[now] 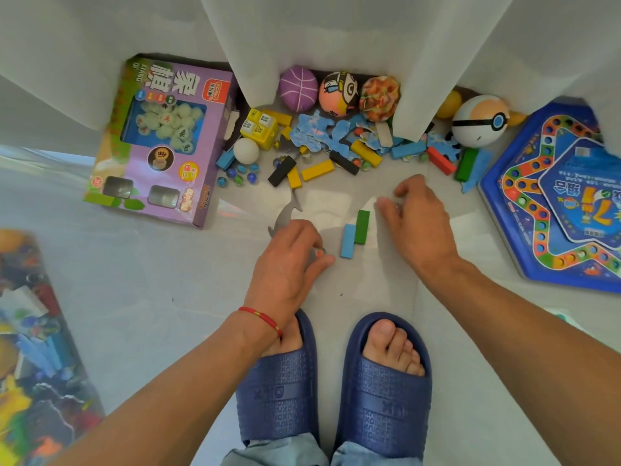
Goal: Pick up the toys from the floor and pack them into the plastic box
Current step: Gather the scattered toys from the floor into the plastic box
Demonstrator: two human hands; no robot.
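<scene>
- Toys are scattered over the pale floor (161,297) along the foot of a white curtain (302,38), and the clear plastic box (37,348) sits at the far left edge, already holding a blurred jumble of coloured pieces.
- Next to the right, a purple chess-set box (158,139) lies flat on the floor, well apart from the plastic box.
- Beside it is the main heap: a yellow cube (259,128), a small white ball (246,150), glass marbles (240,173), coloured wooden blocks (317,170) and blue puzzle pieces (312,129), with three patterned balls (339,92) behind them against the curtain.
- The left hand (289,264), a red string at its wrist, reaches down to the floor with fingers curled, pinching a small marble-like thing with an orange spot (320,253) between thumb and finger; a grey flat cut-out (285,213) lies just beyond it.
- A light blue block (348,241) and a green block (362,222) lie touching side by side between the two hands.
- The right hand (416,220) is palm down, fingers bent round a small round thing (398,207), mostly hidden.
- Farther right stand a white-and-black ball (477,121) and a blue star-patterned game board (557,203).
- Two feet in blue slippers (383,391) stand below the hands.
</scene>
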